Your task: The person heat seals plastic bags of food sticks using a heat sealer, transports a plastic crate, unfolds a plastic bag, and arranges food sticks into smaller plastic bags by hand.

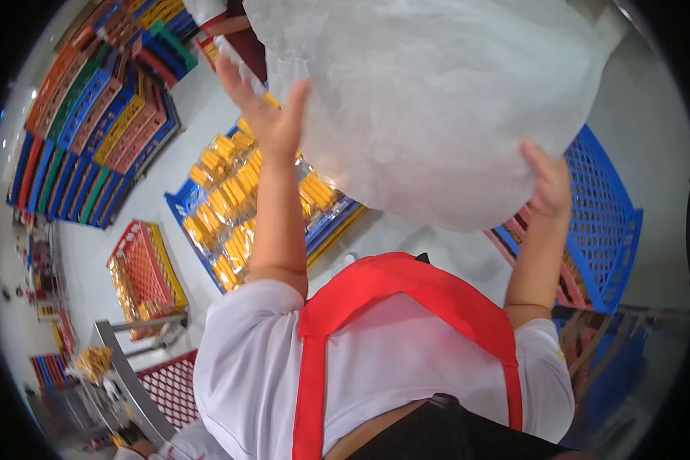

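Note:
A large, whitish translucent plastic bag (437, 115), puffed out, fills the upper middle of the head view. At its left side my left hand (268, 111) is raised with fingers and thumb spread; whether it touches the plastic I cannot tell. My right hand (548, 180) is closed on the bag's lower right edge. Below my left hand, partly behind the forearm, lies a blue crate (178, 201) with rows of clear-wrapped packs of yellow pieces (226, 199). The bag hides the crate's far right part.
Tall stacks of coloured crates (92, 123) stand at the upper left. A red and yellow crate (142, 264) with wrapped goods is at the left, near a metal frame (130, 376). Stacked blue crates (602, 222) stand at the right. Another person's arm (226, 24) shows at the top.

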A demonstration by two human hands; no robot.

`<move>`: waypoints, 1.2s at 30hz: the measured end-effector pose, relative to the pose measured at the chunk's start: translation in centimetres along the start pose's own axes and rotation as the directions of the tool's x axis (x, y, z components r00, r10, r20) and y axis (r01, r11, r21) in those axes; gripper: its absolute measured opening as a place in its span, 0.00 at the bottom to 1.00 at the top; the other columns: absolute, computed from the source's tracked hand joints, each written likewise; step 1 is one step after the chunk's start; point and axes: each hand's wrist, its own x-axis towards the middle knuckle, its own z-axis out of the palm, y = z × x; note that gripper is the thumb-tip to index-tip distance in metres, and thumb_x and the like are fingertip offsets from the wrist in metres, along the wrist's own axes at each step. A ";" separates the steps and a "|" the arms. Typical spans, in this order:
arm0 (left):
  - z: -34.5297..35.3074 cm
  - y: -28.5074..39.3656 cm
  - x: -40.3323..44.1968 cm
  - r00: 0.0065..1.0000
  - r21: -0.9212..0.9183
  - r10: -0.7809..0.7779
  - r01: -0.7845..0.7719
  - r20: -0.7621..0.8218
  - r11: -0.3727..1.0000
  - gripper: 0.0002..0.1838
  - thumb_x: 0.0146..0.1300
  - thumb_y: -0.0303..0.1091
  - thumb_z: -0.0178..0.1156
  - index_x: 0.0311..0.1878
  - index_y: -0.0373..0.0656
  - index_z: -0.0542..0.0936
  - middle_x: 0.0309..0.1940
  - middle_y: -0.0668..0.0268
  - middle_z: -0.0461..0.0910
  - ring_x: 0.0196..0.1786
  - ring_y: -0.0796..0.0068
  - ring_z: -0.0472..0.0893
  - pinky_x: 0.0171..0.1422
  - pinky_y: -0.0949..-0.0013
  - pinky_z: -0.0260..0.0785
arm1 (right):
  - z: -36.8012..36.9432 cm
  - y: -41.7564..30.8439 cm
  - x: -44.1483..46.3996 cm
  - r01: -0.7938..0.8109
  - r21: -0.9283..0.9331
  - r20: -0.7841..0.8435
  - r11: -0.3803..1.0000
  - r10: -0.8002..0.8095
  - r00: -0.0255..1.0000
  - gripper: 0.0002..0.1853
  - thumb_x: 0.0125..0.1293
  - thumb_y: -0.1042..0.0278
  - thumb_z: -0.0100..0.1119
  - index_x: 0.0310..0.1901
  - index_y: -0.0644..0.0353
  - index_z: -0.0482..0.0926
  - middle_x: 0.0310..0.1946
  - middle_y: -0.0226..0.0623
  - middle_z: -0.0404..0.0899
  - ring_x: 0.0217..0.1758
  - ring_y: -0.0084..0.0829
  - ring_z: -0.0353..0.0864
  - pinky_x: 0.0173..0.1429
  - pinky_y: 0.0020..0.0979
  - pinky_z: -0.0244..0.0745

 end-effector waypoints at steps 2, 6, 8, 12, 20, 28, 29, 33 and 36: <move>1.2 -10.5 -5.7 0.852 -0.298 -0.492 0.524 0.179 0.798 0.47 0.52 0.35 0.58 0.65 0.43 0.36 0.66 0.58 0.39 0.67 0.65 0.45 0.67 0.63 0.37 | -2.4 -2.1 -0.4 0.012 0.087 0.006 0.996 -0.013 1.000 0.17 0.55 0.73 0.55 0.46 0.69 0.69 0.41 0.39 0.74 0.43 0.30 0.75 0.46 0.31 0.71; 6.0 -12.5 -12.6 0.321 -0.271 -0.743 0.943 0.587 0.194 0.44 0.55 0.43 0.55 0.65 0.44 0.37 0.66 0.59 0.41 0.67 0.66 0.44 0.67 0.62 0.37 | -5.4 -4.9 -1.1 -0.055 0.187 0.040 0.981 0.049 0.998 0.16 0.59 0.70 0.50 0.47 0.69 0.69 0.42 0.42 0.74 0.43 0.33 0.75 0.48 0.33 0.71; 7.4 -11.9 -13.3 0.403 -0.398 -0.433 0.911 0.807 0.106 0.39 0.54 0.44 0.55 0.65 0.45 0.46 0.63 0.60 0.50 0.65 0.67 0.51 0.65 0.63 0.43 | -6.6 -6.1 -1.5 -0.067 0.218 0.029 0.974 0.062 0.998 0.16 0.60 0.68 0.49 0.47 0.69 0.69 0.43 0.42 0.74 0.44 0.34 0.75 0.49 0.33 0.71; 9.7 -9.4 -12.1 0.211 -0.213 -0.041 0.976 0.977 -0.045 0.29 0.53 0.46 0.56 0.54 0.38 0.65 0.51 0.61 0.69 0.54 0.67 0.67 0.60 0.60 0.55 | -10.8 -6.8 -3.4 -0.185 0.323 -0.044 0.928 0.210 0.977 0.17 0.61 0.64 0.48 0.48 0.67 0.69 0.44 0.41 0.74 0.45 0.34 0.75 0.50 0.34 0.70; 10.5 -5.4 -19.9 0.039 -0.051 -0.048 0.956 0.998 -0.289 0.20 0.58 0.34 0.52 0.52 0.35 0.67 0.48 0.61 0.72 0.52 0.71 0.70 0.58 0.66 0.60 | -18.9 -6.4 -7.7 -0.259 0.249 -0.439 0.933 0.347 0.829 0.21 0.61 0.59 0.47 0.51 0.65 0.67 0.50 0.40 0.69 0.52 0.35 0.69 0.54 0.35 0.66; 7.7 -2.9 -24.5 -0.021 -0.191 -0.425 0.872 0.905 -0.450 0.20 0.60 0.32 0.48 0.55 0.33 0.62 0.50 0.59 0.69 0.53 0.68 0.70 0.58 0.64 0.60 | -20.6 3.8 -12.7 -0.423 -0.135 -0.404 0.896 0.340 0.849 0.26 0.59 0.68 0.49 0.59 0.65 0.56 0.57 0.42 0.60 0.57 0.35 0.63 0.60 0.35 0.58; 7.8 -2.8 -25.2 -0.025 -0.184 -0.497 0.913 0.867 -0.365 0.20 0.60 0.29 0.48 0.55 0.33 0.61 0.50 0.58 0.69 0.52 0.66 0.69 0.58 0.64 0.61 | -20.3 4.4 -12.7 -0.413 -0.256 -0.426 0.874 0.282 0.860 0.27 0.58 0.73 0.49 0.59 0.65 0.55 0.57 0.43 0.60 0.57 0.35 0.63 0.59 0.35 0.59; 8.0 -1.6 -27.5 0.019 -0.247 -0.715 0.945 0.699 -0.216 0.21 0.58 0.23 0.47 0.55 0.34 0.60 0.50 0.58 0.68 0.53 0.66 0.69 0.57 0.64 0.61 | -18.9 2.1 -11.2 -0.234 -0.315 -0.464 0.920 0.066 0.883 0.27 0.56 0.79 0.50 0.59 0.64 0.57 0.54 0.44 0.63 0.55 0.36 0.65 0.57 0.35 0.61; 7.3 0.7 -28.6 0.071 -0.343 -0.805 0.924 0.589 -0.169 0.24 0.56 0.20 0.47 0.58 0.36 0.57 0.51 0.57 0.66 0.54 0.65 0.67 0.57 0.64 0.60 | -21.1 0.7 -10.7 -0.197 -0.290 -0.338 0.937 0.092 0.937 0.27 0.54 0.81 0.51 0.57 0.63 0.61 0.50 0.44 0.68 0.52 0.34 0.69 0.56 0.33 0.63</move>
